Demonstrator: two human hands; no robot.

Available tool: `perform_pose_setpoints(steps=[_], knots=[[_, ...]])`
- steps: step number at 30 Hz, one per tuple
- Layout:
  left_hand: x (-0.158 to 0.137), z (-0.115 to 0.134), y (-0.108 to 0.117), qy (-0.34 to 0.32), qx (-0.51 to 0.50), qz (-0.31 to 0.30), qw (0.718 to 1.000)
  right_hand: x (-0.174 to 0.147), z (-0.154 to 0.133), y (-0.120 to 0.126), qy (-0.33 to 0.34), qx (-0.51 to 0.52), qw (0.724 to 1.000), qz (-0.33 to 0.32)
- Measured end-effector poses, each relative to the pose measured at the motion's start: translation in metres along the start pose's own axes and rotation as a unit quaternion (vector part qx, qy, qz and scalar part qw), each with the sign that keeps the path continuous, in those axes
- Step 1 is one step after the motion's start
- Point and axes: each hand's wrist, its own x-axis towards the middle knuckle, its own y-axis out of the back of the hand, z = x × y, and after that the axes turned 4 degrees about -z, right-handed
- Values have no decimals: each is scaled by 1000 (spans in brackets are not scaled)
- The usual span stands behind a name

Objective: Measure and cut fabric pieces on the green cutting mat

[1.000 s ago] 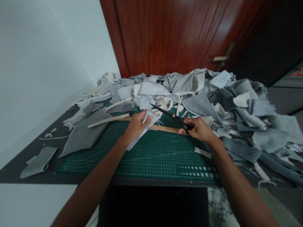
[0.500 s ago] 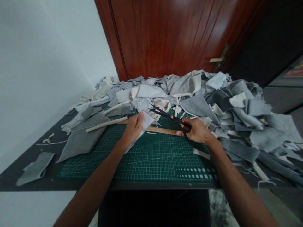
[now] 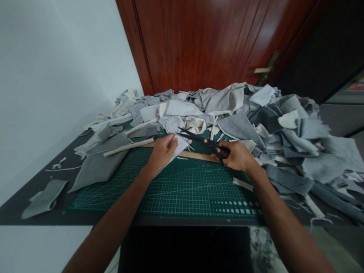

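Working this from afar, I'm pinching the pale cloth (image 3: 179, 145) in the left hand (image 3: 162, 151), thumb and fingers clamped on it, at about 12 o'clock from the middle of the mat (image 3: 182, 193). The right hand (image 3: 237, 155) is sitting at 2, closed round the handles of the black scissors (image 3: 206, 141), and the blades are pointing toward 10, parting a bit. Their tips are hovering right by the cloth's top corner; I'm not able to tell if they're touching. The ruler (image 3: 200, 156) is lying on the mat, partly hiding behind cloth and left hand. The scrap pile (image 3: 222, 102) is sprawling from 10 round to 3, with the door (image 3: 199, 45) standing behind it at 12. A cream roll (image 3: 129, 146) is resting at 10, a short strip (image 3: 242, 184) is lying at 3, and a folded scrap (image 3: 48, 199) is sitting between 8 and 9.
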Motion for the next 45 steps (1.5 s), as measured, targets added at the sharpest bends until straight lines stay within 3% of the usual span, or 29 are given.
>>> perform_pose_setpoints(steps=[4,11,19,24,31,34,41,45], knots=[[1,-2,1,-1,-5,39,999,-1,7,2,-3,-11,1000,13],[1,-2,0,-19,13,26,999,-2,2,4,3,-45,999,3],[-3,-1,-1,-10,68,-43,997,0,-3,-1,-17,-60,998,17],[-5,1,-5,-21,66,-88,994,1,-3,-5,-58,-11,995,85],[-6,-6,-13,81,77,-38,993,2,2,-3,-95,12,983,160],[-6,-11,-12,109,88,-66,988,2,4,-4,-96,6,983,155],[-8,-7,-11,63,88,-114,988,4,-5,-9,-23,23,997,64],[-8,-5,-12,62,80,-105,989,5,-13,-14,-17,-24,999,41]])
